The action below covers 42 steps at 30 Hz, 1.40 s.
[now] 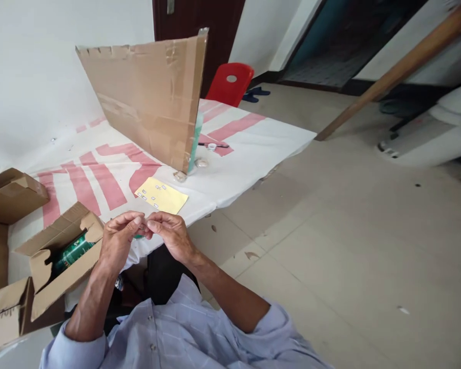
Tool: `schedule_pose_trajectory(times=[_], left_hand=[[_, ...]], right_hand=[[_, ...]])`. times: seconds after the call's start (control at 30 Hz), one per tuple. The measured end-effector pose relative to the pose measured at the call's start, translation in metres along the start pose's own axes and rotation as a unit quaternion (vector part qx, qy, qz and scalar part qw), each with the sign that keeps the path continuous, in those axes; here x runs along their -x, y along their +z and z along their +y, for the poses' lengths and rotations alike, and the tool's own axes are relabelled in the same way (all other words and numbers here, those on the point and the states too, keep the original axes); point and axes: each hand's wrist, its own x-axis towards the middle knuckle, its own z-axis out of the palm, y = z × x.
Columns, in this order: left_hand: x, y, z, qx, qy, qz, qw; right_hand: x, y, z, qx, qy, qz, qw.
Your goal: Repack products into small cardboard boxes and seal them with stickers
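Observation:
My left hand (121, 237) and my right hand (169, 233) meet at the fingertips over the table's near edge. Both are pinched closed; whatever lies between the fingers is too small and hidden to name. Just beyond them, a yellow sheet (169, 199) with several small whitish pieces on it lies flat on the white and pink table cover (238, 177). To the left of my left hand, an open cardboard box (63, 284) holds a green cylindrical item (74, 252).
A large cardboard panel (146, 97) stands upright on the table behind the yellow sheet. Small rolls of tape (202, 162) sit by its foot. More cardboard boxes (13, 197) are at the far left. A red chair (230, 87) stands behind the table.

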Motion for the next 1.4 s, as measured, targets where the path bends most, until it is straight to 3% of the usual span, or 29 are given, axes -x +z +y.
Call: schedule_pose_trajectory(times=[0.1, 0.2, 0.27, 0.33, 0.47, 0.63, 0.77, 0.93, 1.07, 1.23, 1.3, 1.4], left_hand=[[-0.029, 0.012, -0.004, -0.016, -0.057, -0.066, 0.996], [-0.075, 0.030, -0.005, -0.153, -0.009, -0.103, 0.983], [-0.113, 0.048, -0.007, -0.319, 0.062, -0.099, 0.940], [-0.151, 0.069, -0.013, -0.448, 0.085, -0.093, 0.885], [-0.207, 0.109, -0.040, -0.535, 0.041, -0.092, 0.839], [-0.233, 0.137, -0.080, -0.601, -0.005, -0.079, 0.795], [-0.238, 0.141, -0.091, -0.617, -0.005, -0.074, 0.784], [-0.226, 0.142, -0.072, -0.578, 0.039, -0.106, 0.808], [-0.186, 0.136, -0.054, -0.501, 0.091, -0.159, 0.846], [-0.129, 0.120, -0.034, -0.236, 0.065, -0.262, 0.934], [-0.113, 0.118, -0.021, -0.214, 0.056, -0.243, 0.944], [-0.095, 0.117, 0.000, -0.230, 0.056, -0.262, 0.936]], right_hand=[[-0.002, -0.033, 0.000, 0.042, -0.031, 0.048, 0.998], [0.000, -0.071, 0.001, 0.063, -0.049, 0.156, 0.985], [0.003, -0.095, 0.002, 0.059, -0.054, 0.228, 0.970], [0.008, -0.112, 0.003, 0.052, -0.057, 0.277, 0.958], [0.023, -0.128, 0.007, 0.046, -0.055, 0.317, 0.946], [0.042, -0.138, 0.017, 0.040, -0.040, 0.352, 0.934], [0.050, -0.147, 0.021, 0.038, -0.030, 0.356, 0.933], [0.039, -0.153, 0.013, 0.043, -0.058, 0.355, 0.932], [0.015, -0.145, -0.005, 0.044, -0.093, 0.322, 0.941], [0.001, -0.124, -0.021, 0.059, -0.127, 0.274, 0.951], [0.007, -0.115, -0.023, 0.069, -0.143, 0.245, 0.957], [0.019, -0.103, -0.025, 0.081, -0.155, 0.219, 0.960]])
